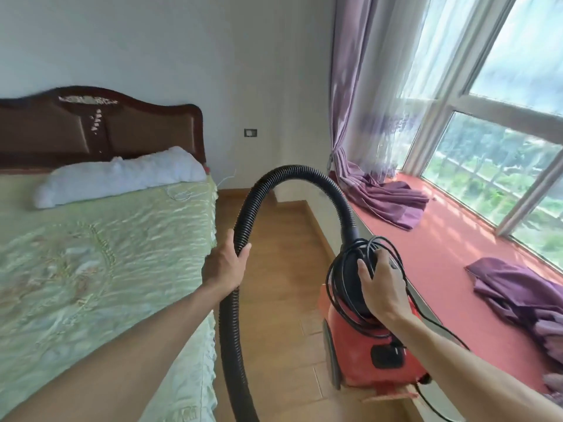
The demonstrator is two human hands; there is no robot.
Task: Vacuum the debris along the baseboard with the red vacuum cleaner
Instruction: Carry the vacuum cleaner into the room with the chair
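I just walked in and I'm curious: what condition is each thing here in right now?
red vacuum cleaner: carried, cord coiled on top
hose: arched, gripped
left hand: closed on hose
right hand: on the vacuum's top
curtain: drawn aside
bed: made

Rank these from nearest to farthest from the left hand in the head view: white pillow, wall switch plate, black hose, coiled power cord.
1. Black hose: inside the left hand grip.
2. Coiled power cord: to its right, atop the red vacuum cleaner.
3. White pillow: up left, on the bed.
4. Wall switch plate: on the far wall.
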